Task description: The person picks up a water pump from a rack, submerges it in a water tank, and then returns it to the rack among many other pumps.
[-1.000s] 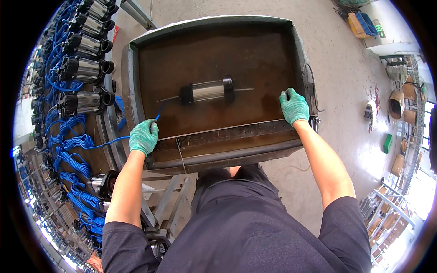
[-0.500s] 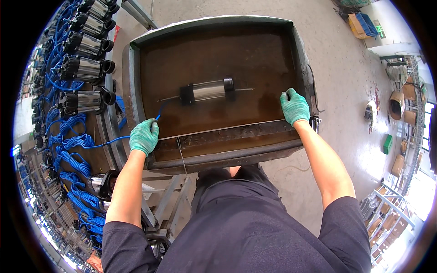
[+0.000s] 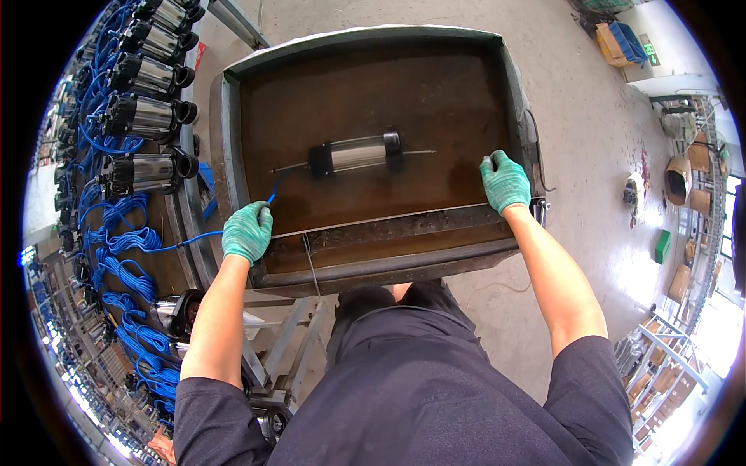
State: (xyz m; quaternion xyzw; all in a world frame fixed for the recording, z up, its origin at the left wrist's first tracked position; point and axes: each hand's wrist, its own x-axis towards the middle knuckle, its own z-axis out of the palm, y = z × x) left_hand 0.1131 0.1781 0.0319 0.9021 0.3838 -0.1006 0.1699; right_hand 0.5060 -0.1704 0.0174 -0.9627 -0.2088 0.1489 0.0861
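Note:
A steel pump [image 3: 357, 154] with black ends lies in the brown water of a dark rectangular tank [image 3: 231, 147]. Thin rods stick out from both of its ends. A blue cable [image 3: 276, 189] runs from near its left end to my left hand [image 3: 249, 232], which is closed around it in a green glove at the tank's near left corner. The cable continues leftward over the rim. My right hand [image 3: 506, 183], also gloved in green, is curled at the tank's right side, beside the near metal crossbar [image 3: 388, 213]. Whatever its fingers hold is hidden.
Several similar steel pumps [image 3: 144, 118] stand in a row on the left rack, with coiled blue cables [image 3: 128, 234] beside them. A metal frame [image 3: 295, 342] stands below the tank's near left side. Cartons [image 3: 678, 179] and a green box [image 3: 663, 246] are at the right.

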